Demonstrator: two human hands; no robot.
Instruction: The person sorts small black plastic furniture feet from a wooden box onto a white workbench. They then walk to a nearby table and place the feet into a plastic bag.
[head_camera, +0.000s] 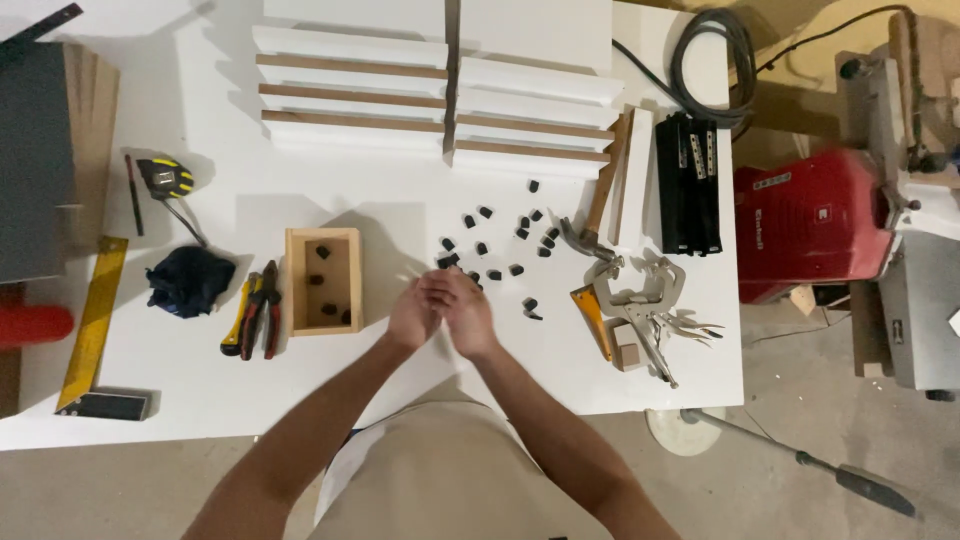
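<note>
My left hand (413, 318) and right hand (463, 312) are pressed together just right of the small wooden box (322, 281), and I cannot tell if my fingers hold anything. I think I'm gathering the little black caps (500, 250); most lie scattered right of the box, and a few sit inside it. Next I would need a gentle pinch on one cap.

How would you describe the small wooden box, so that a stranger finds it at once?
Look at the white table, just left of the person's joined hands. There lies an open, pale wooden box with a few small black pieces inside. It is the only container; red-handled pliers lie on its left.
</note>
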